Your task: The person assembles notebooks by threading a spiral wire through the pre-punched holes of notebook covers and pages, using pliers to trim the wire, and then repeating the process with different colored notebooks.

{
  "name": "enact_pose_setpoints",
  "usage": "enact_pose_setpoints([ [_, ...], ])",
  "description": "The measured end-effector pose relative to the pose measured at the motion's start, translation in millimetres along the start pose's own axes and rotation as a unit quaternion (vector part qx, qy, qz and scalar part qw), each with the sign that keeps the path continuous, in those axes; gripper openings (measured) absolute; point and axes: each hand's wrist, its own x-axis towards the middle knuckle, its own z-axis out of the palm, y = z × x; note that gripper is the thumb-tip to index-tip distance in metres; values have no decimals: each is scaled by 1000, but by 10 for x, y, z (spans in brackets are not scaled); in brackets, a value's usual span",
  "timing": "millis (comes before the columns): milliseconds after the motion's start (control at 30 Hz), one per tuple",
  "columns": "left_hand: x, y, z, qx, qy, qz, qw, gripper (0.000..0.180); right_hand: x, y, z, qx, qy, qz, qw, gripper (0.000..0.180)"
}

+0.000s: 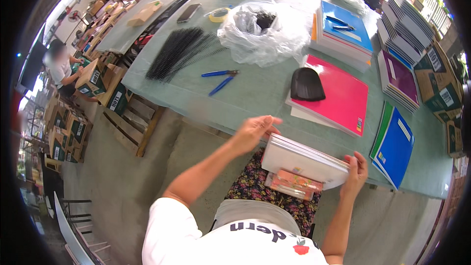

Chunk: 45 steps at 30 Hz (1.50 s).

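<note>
Over my lap, at the table's near edge, I hold a stack of white-paged notebooks (306,159) on its edge between both hands. My left hand (254,133) is at its upper left corner, fingers closed together with the thumb by the edge. My right hand (355,172) grips the right end, fingers curled around it. Below the stack, against my flowered clothing, lies an orange-patterned packet (297,184). Just beyond are pink-red notebooks (343,95) with a black rounded object (307,84) on top. Blue-handled cutters (221,77) lie open on the table.
Black spiral binding coils (179,51) lie at the left, near a clear plastic bag (265,34) of coils. Stacked blue notebooks (346,29) carry another cutter (340,23). A blue notebook (395,145) sits near the right edge. Cartons (95,77) and a person (64,66) are at left.
</note>
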Motion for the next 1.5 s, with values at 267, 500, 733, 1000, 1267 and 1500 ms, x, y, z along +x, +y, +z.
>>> enact_pose_setpoints([
  [267, 714, -146, -2992, 740, 313, 21, 595, 19, 51, 142, 218, -3, 39, -44, 998, 25],
  [500, 739, -82, -2720, 734, 314, 98, 594, 19, 64, 64, 132, -219, 88, -160, 959, 27],
  [733, 642, 195, -2557, 644, 304, 33, 701, 22, -260, -638, 959, -326, -301, -421, 791, 40],
  [1000, 453, -144, -2469, 613, 298, 101, 724, 27, -182, -268, 1162, -367, -332, -321, 808, 31],
  [1267, 442, 6, -2116, 622, 332, 198, 681, 31, -240, -140, 975, -304, -273, -498, 765, 28],
  [1500, 347, -338, -2570, 613, 205, 115, 754, 22, -581, -152, 939, -279, -277, -568, 723, 33],
])
